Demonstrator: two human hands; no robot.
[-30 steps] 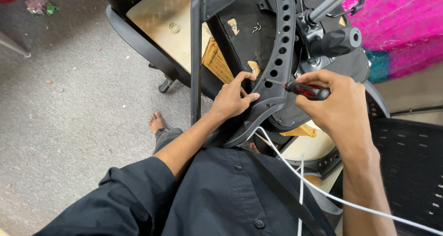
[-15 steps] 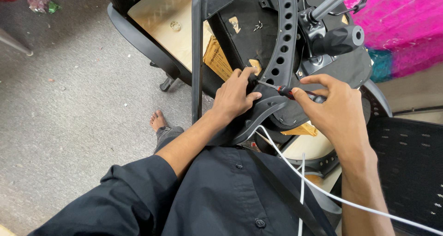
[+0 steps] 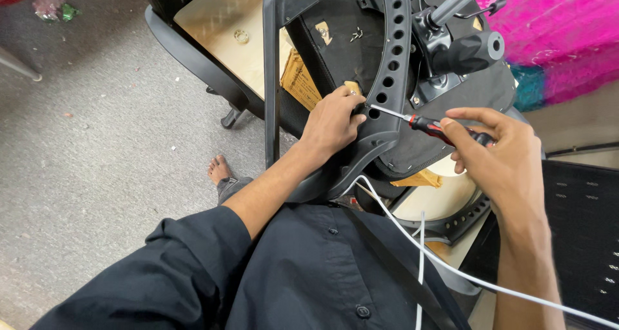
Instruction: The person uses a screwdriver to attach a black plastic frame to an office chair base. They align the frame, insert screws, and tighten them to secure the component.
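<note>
An upturned black office chair lies across my lap, its curved perforated plastic bracket [image 3: 394, 59] facing me. My left hand [image 3: 332, 120] presses against the bracket's lower edge, with its fingertips at a hole near a small wooden patch. My right hand [image 3: 503, 159] grips a screwdriver [image 3: 425, 124] with a red and black handle. The metal shaft slants up and left, and its tip meets the bracket just beside my left fingertips. The chair's metal gas cylinder [image 3: 459, 0] and black tilt mechanism [image 3: 461, 53] sit above the tool.
Another chair seat with a bare plywood underside [image 3: 225, 27] lies beyond on the grey carpet [image 3: 97, 143]. A white cable [image 3: 451, 265] runs across my lap. Pink fabric [image 3: 561, 33] fills the top right, a black mesh panel [image 3: 580, 227] the right. My bare foot [image 3: 219, 170] rests below.
My right hand has drawn back to the right, so the screwdriver's shaft now shows in full. My left hand has slid up along the bracket toward the tool's tip.
</note>
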